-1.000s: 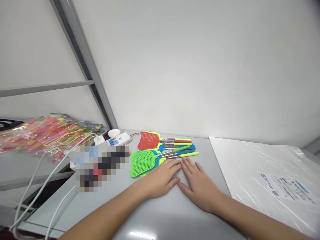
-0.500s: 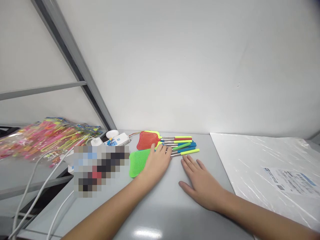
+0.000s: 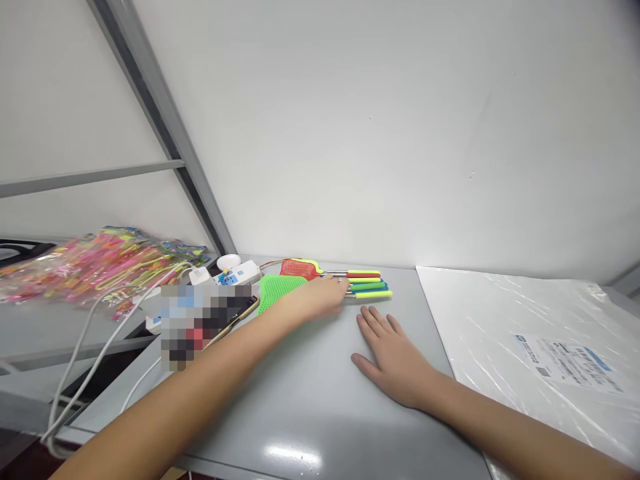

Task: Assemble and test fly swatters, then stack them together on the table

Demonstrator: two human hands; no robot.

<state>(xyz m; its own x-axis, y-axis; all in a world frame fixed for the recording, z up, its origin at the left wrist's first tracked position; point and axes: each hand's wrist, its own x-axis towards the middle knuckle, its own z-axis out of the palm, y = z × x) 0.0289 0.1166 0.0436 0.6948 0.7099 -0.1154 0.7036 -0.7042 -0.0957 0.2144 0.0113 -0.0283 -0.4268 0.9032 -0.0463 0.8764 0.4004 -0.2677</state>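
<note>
Several fly swatters lie in a pile against the wall. A green fly swatter head (image 3: pixel 280 289) is in front, with a red fly swatter head (image 3: pixel 299 268) behind it. Their metal shafts run right to yellow, red, green and blue handles (image 3: pixel 367 285). My left hand (image 3: pixel 325 295) is over the shafts, its fingers blurred and bent downward; whether they grip a swatter is hidden. My right hand (image 3: pixel 393 353) lies flat on the grey table (image 3: pixel 300 387), fingers and thumb spread, holding nothing, just in front of the handle ends.
A plastic-wrapped white package (image 3: pixel 500 313) with a label covers the right side. At left are a power strip (image 3: pixel 240 273), white cables (image 3: pixel 83 353), a partly pixelated phone (image 3: pixel 245 310) and a heap of bagged colourful items (image 3: pixel 110 267). A metal frame post (image 3: pixel 175 140) rises behind.
My left hand has shifted slightly up and right over the swatters, its fingers now bent rather than laid out flat. My right hand stays flat on the table. The view has tilted slightly.
</note>
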